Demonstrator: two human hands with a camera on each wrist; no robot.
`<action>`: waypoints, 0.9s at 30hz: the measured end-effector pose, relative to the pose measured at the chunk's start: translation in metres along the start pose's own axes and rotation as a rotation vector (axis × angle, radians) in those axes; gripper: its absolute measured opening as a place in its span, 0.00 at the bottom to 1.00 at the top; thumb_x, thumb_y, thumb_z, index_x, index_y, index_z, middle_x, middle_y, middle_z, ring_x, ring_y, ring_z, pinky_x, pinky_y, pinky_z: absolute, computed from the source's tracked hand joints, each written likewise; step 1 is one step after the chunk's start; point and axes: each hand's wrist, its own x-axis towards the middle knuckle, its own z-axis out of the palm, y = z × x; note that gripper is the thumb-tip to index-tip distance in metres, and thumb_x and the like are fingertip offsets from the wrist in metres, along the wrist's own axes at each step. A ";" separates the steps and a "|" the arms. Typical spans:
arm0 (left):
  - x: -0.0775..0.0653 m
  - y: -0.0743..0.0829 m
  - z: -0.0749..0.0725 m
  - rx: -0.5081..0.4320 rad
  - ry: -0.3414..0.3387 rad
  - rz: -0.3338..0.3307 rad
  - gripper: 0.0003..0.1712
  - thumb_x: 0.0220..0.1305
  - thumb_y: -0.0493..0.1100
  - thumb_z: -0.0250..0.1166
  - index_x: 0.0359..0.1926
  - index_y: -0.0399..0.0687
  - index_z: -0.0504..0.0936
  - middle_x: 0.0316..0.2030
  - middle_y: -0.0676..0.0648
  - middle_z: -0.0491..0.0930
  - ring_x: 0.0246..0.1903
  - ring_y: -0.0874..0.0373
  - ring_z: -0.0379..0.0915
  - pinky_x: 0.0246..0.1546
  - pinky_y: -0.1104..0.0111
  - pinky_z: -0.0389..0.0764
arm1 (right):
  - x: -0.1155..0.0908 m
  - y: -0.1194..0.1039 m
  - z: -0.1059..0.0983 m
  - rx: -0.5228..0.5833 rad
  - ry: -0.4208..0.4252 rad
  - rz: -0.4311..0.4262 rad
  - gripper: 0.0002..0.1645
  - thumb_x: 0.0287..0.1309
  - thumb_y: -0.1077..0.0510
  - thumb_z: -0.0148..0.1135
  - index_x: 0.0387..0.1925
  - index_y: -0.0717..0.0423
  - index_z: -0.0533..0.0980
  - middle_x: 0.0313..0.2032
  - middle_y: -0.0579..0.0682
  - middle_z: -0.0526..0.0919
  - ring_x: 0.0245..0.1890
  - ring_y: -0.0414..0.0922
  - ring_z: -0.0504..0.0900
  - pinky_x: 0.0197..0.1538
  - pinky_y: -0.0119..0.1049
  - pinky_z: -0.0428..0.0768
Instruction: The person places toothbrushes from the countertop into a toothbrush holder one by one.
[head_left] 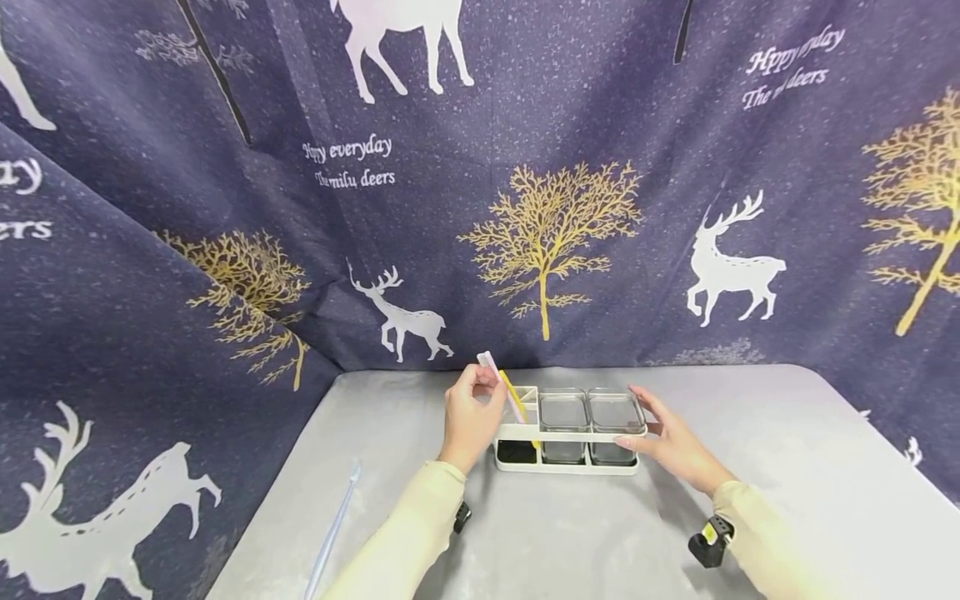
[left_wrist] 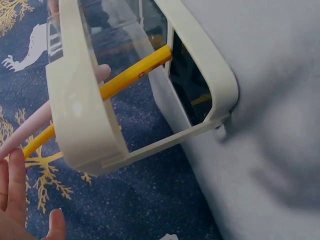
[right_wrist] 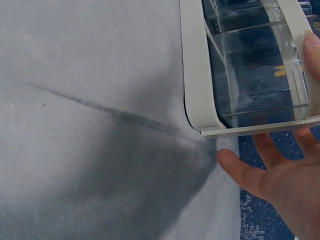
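A cream toothbrush holder (head_left: pixel 585 436) stands on the table, with two clear cups (head_left: pixel 564 410) set in its right part. My left hand (head_left: pixel 472 417) pinches a pink toothbrush (head_left: pixel 489 364) over the holder's left compartment. In the left wrist view the rounded end of the pink toothbrush (left_wrist: pixel 103 73) shows inside the frame. Beside it a yellow stick-like handle (left_wrist: pixel 135 72) slants down through the slot toward the black base pad (left_wrist: pixel 187 82). My right hand (head_left: pixel 675 446) grips the holder's right end, thumb at the front and fingers at the back.
A light blue toothbrush (head_left: pixel 333 525) lies on the grey table (head_left: pixel 570 533), to the left of my left forearm. Behind the table hangs a dark blue cloth (head_left: pixel 420 225) printed with deer and trees, and it also covers the left side.
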 end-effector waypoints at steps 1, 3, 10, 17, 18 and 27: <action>-0.001 -0.001 0.000 0.008 0.000 0.002 0.04 0.58 0.31 0.64 0.34 0.41 0.79 0.29 0.47 0.81 0.30 0.57 0.78 0.38 0.67 0.80 | 0.001 0.001 0.001 0.002 0.001 -0.003 0.56 0.56 0.49 0.72 0.77 0.55 0.49 0.71 0.69 0.54 0.58 0.73 0.70 0.55 0.60 0.74; -0.003 -0.003 0.000 0.016 0.000 0.010 0.04 0.57 0.31 0.65 0.33 0.42 0.78 0.29 0.48 0.81 0.29 0.58 0.78 0.38 0.66 0.80 | 0.002 0.002 0.003 0.008 0.002 -0.003 0.56 0.56 0.50 0.72 0.76 0.55 0.49 0.71 0.69 0.54 0.57 0.72 0.71 0.54 0.60 0.75; -0.011 -0.006 0.004 0.043 0.001 0.018 0.05 0.56 0.32 0.66 0.32 0.44 0.79 0.28 0.51 0.81 0.30 0.57 0.80 0.38 0.61 0.80 | 0.002 0.005 0.003 0.030 0.004 0.004 0.57 0.56 0.51 0.72 0.77 0.54 0.48 0.72 0.68 0.53 0.58 0.71 0.70 0.54 0.59 0.76; -0.015 -0.011 0.009 0.108 0.003 0.010 0.04 0.55 0.35 0.67 0.32 0.45 0.81 0.28 0.53 0.81 0.34 0.56 0.79 0.39 0.58 0.77 | 0.005 0.006 0.001 0.016 0.011 -0.012 0.57 0.56 0.50 0.72 0.77 0.54 0.48 0.71 0.68 0.55 0.57 0.70 0.72 0.53 0.59 0.76; -0.016 -0.012 0.010 0.116 0.002 0.009 0.03 0.55 0.35 0.67 0.32 0.45 0.81 0.28 0.53 0.81 0.34 0.55 0.79 0.39 0.56 0.77 | 0.005 0.006 0.001 0.015 0.012 -0.012 0.57 0.56 0.50 0.72 0.77 0.55 0.48 0.71 0.68 0.55 0.57 0.70 0.72 0.53 0.59 0.76; -0.026 -0.017 0.015 0.228 0.035 0.018 0.07 0.52 0.36 0.70 0.28 0.50 0.80 0.26 0.56 0.80 0.33 0.55 0.77 0.40 0.59 0.72 | 0.002 0.003 0.002 0.053 0.009 0.006 0.57 0.55 0.53 0.73 0.77 0.55 0.48 0.71 0.69 0.55 0.57 0.70 0.72 0.53 0.59 0.76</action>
